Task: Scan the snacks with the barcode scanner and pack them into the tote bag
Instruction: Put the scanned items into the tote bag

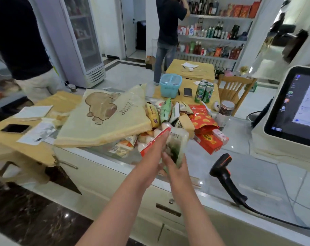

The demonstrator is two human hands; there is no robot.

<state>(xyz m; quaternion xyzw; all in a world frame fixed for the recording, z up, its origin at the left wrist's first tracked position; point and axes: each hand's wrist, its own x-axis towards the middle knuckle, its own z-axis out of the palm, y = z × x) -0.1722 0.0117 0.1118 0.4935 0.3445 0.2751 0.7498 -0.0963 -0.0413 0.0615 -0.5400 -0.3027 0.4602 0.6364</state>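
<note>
Packet [179, 141] gripped by right hand [176, 167], left hand [156, 153] flat alongside

R hand [175, 167] round green snack pkt [178, 141], L hand [155, 154] flat alongside, betw. tote bag [104, 121] & scanner [223, 168]

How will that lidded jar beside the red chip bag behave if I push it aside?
The jar looks like glass with dark contents inside, so it is probably weighty and breakable. Upright and taller than wide, it may tip if pushed high. Its smooth wall likely slips.
</note>
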